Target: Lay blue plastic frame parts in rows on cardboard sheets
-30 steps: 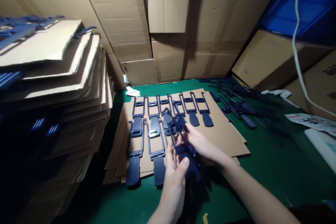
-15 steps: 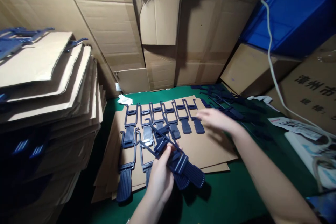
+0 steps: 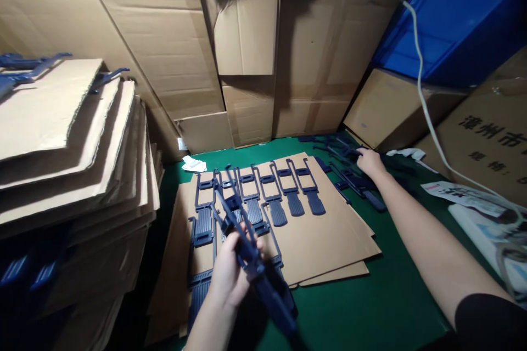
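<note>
My left hand (image 3: pixel 233 271) is closed around dark blue plastic frames (image 3: pixel 263 285) with long thin arms and ribbed flat ends, tilted over the cardboard; how many it holds is blurred. Beneath it, similar frames (image 3: pixel 294 184) lie in rows on a flat cardboard sheet (image 3: pixel 329 247). Part of the lower row is hidden by the hand and its load. My right hand (image 3: pixel 369 163) is stretched to the back right, its fingers pinching a dark blue plastic frame in a loose pile (image 3: pixel 356 181).
Stacked cardboard sheets (image 3: pixel 82 159) with blue frames between them rise at left. Cardboard boxes (image 3: pixel 242 33) wall off the back. A blue bin (image 3: pixel 457 22), a white cable (image 3: pixel 422 82) and a printed carton (image 3: pixel 489 126) stand right. White paper scraps (image 3: pixel 193 164) lie on the green tabletop (image 3: pixel 329 312).
My right hand has moved from the cardboard's right side to the pile and closed on a frame. My left hand has shifted left and down, turning its frames steeper.
</note>
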